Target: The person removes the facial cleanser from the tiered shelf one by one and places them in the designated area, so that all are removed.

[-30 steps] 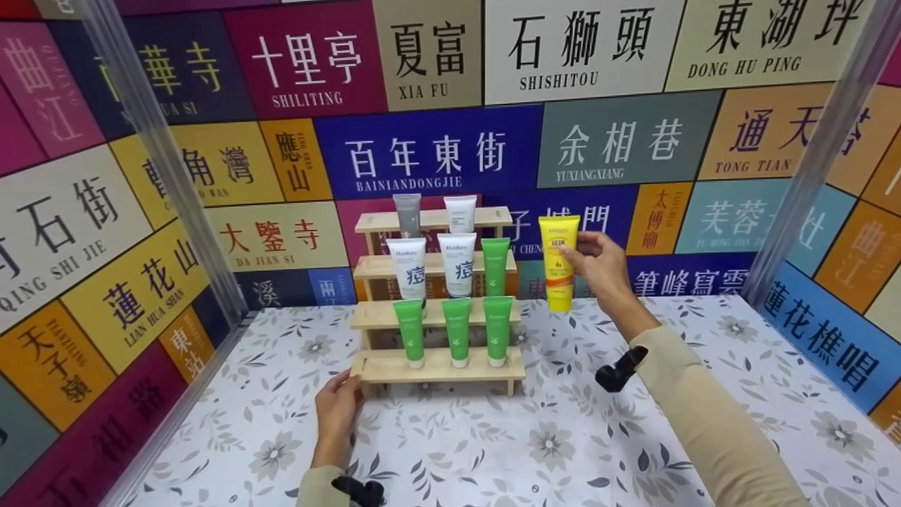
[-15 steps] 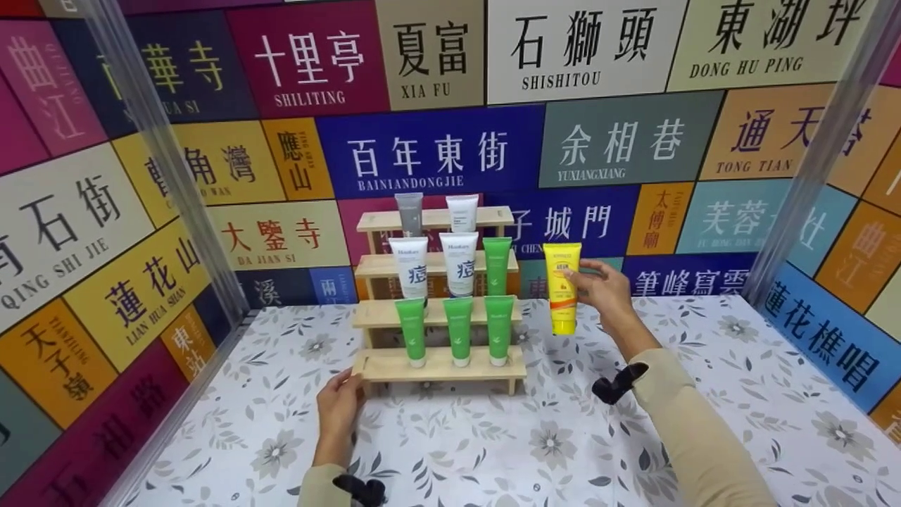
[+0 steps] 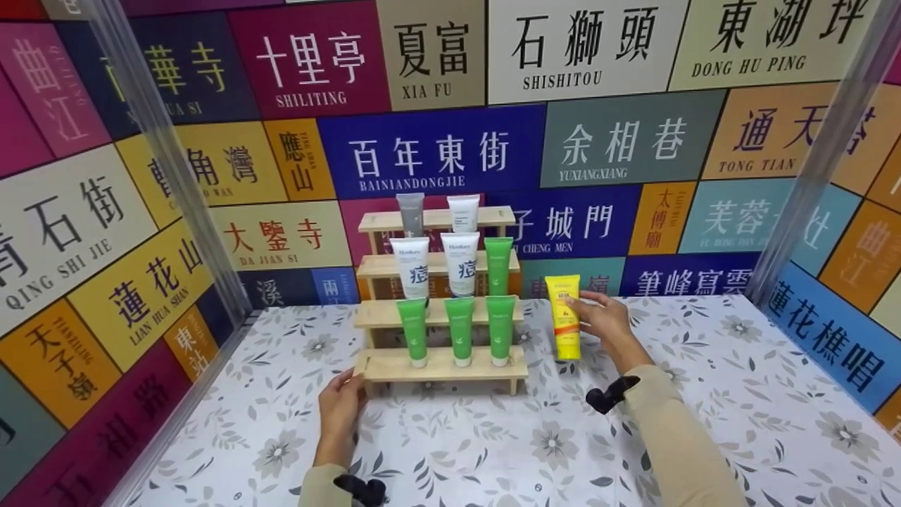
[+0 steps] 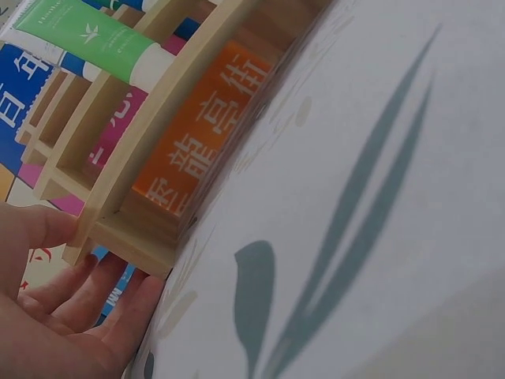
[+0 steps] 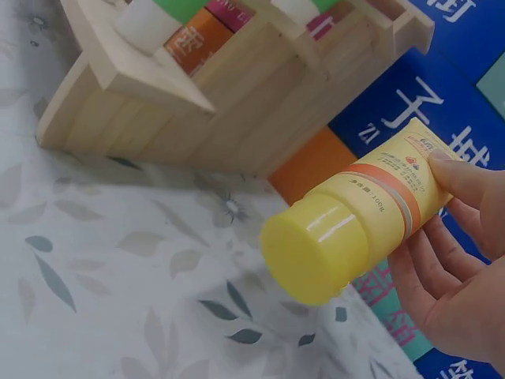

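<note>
To the right of the stand, my right hand [image 3: 607, 320] pinches a yellow tube [image 3: 564, 318] between thumb and fingers. The tube stands nearly upright with its cap down; in the right wrist view the cap [image 5: 316, 249] is above the tabletop. My left hand [image 3: 340, 408] grips the front left end of a stepped wooden display stand [image 3: 383, 373]. In the left wrist view, the thumb [image 4: 47, 227] lies on the shelf end and the other fingers are beneath it, by the leg.
Several green tubes [image 3: 459, 331] stand cap-down on the stand's lower tiers. Behind them are two white tubes with blue print [image 3: 461, 266], then a grey tube [image 3: 410, 213] and a smaller white tube [image 3: 463, 213] on top. A sign-patterned wall [image 3: 429, 155] rises behind the floral tabletop [image 3: 450, 451].
My right hand has lowered the yellow tube beside the stand, from about upper-tier height to about lower-tier height. The left hand keeps its grip on the stand.
</note>
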Tool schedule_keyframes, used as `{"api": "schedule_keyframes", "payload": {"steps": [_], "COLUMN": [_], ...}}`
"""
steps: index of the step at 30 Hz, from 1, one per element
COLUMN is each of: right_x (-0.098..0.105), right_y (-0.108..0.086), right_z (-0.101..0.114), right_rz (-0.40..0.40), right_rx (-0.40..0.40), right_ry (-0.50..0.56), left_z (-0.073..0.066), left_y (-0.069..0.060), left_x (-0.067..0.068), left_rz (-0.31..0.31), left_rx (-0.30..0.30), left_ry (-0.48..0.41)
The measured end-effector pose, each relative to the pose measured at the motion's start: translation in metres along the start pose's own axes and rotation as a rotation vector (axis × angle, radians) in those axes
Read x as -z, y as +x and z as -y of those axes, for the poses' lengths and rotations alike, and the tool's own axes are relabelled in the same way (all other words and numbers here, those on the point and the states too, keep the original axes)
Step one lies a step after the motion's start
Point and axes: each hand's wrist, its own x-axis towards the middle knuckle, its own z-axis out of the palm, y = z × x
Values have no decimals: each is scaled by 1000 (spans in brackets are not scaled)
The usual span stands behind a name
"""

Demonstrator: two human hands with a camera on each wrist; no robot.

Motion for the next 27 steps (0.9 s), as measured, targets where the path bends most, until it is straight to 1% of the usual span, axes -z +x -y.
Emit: {"api": "schedule_keyframes", "payload": {"steps": [5,7,11,15,19,22,27], "right_x": [-3,-3,-4,-7,-12,-15,-17], "right_y": [5,7,11,14,15,17,20], "right_z": [-14,-19,-28,-33,-37,-41,-47], "right_rz": [-9,-5,-1,-10,-37,-70,-139], "right_rx": [-81,-102,-120,-140,-151,-145,-158], "right_ry": [10,22,42,62,76,65,-1], "left_z": [0,0,1,1,2,3,2], "left_y": [1,1,1,1,1,0,1], "left_x": [-1,-1,0,0,0,0,0], "left_rz": [-8,-8,-9,3,1,-3,6], "left_rx": [6,7,-7,-24,-15,-13,-15], "left_ry": [16,21,18,-15,-24,-21,-31]}}
